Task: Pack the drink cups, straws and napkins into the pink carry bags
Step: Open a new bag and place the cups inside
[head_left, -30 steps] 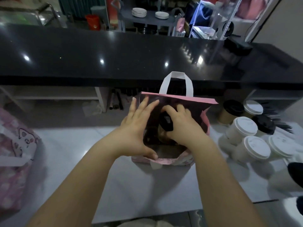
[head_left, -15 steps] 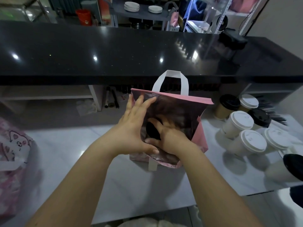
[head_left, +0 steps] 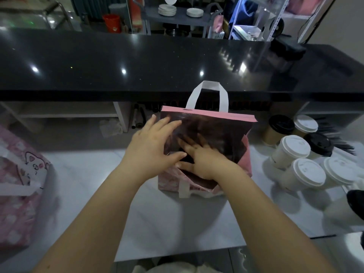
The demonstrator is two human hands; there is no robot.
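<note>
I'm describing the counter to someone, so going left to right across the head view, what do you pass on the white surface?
Cat-print bag → left hand → open pink bag with right hand inside → cluster of lidded cups.

Both bare forearms rise from the lower frame toward its centre. The left hand (head_left: 151,152) lies flat, fingers spread (thumb toward the right). The right hand (head_left: 204,160) reaches forward, fingers splayed and blurred.
</note>
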